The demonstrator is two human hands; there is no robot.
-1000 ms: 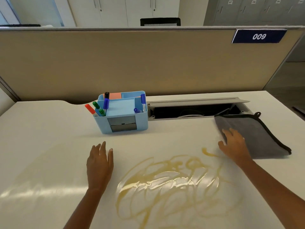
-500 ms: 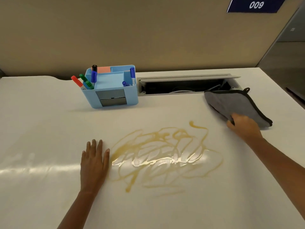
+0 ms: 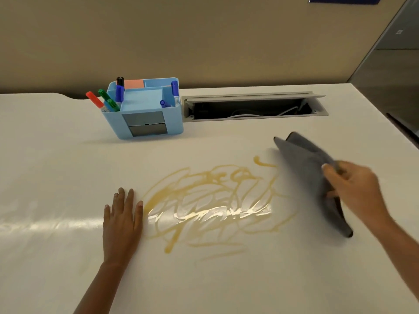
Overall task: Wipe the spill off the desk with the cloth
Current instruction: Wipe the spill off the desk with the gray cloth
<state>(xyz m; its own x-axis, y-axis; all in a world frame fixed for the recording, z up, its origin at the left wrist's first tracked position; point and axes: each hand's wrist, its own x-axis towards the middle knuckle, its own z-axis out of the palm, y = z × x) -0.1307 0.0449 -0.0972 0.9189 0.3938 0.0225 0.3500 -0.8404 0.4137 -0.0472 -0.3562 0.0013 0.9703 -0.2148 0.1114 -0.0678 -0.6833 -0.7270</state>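
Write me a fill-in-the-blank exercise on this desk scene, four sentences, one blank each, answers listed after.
1. The right hand holds a grey ____ in its grip.
2. The left hand lies flat on the desk, just to the ____ of the spill.
3. The spill is ____ in colour.
4. The markers stand in a light ____ organizer.

Missing words: cloth; left; yellow; blue
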